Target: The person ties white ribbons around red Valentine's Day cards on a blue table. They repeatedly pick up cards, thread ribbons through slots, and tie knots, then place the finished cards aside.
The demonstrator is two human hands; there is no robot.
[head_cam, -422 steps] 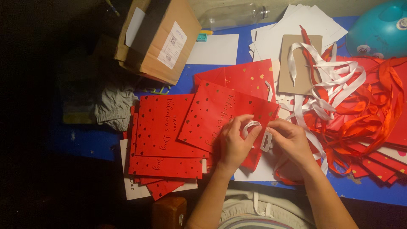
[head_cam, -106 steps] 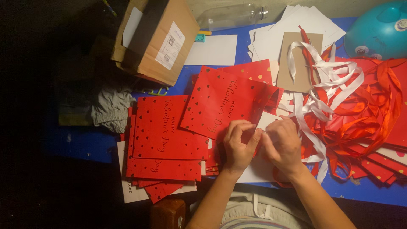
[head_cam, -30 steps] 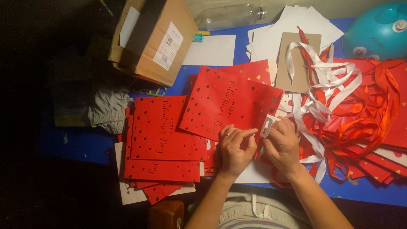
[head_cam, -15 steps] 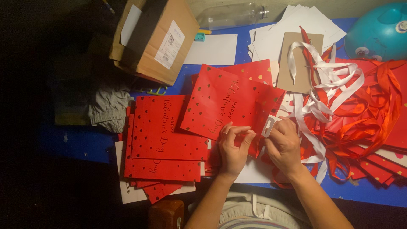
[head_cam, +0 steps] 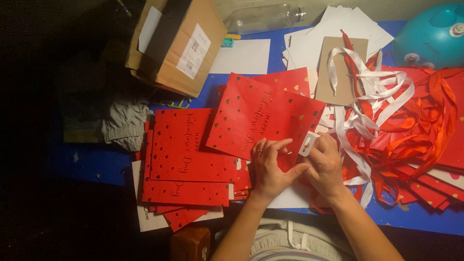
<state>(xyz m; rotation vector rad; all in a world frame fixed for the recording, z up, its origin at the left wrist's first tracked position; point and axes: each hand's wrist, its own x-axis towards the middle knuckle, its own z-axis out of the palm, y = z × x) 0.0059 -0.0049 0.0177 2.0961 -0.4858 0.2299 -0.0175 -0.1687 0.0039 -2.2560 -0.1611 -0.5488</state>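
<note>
A red paper gift bag (head_cam: 261,116) with gold hearts lies flat and tilted on the blue table (head_cam: 96,162). My left hand (head_cam: 270,166) presses on the bag's near corner, fingers pinching its edge. My right hand (head_cam: 326,164) is beside it, pinching a small white tag (head_cam: 308,143) at the same edge. A stack of matching red bags (head_cam: 186,164) lies to the left of my hands. White ribbons (head_cam: 367,92) and a tangle of red ribbons (head_cam: 415,130) spread out to the right.
A cardboard box (head_cam: 176,41) stands at the back left, with a clear plastic bottle (head_cam: 263,17) behind it. White sheets (head_cam: 309,43) and a brown card (head_cam: 340,67) lie at the back. A teal round object (head_cam: 430,34) fills the far right corner. Grey cloth (head_cam: 123,123) lies at left.
Both hands have stayed at the near corner of the top bag. The right hand brought a small white tag up to the bag's edge; the left fingers shifted their pinch slightly.
</note>
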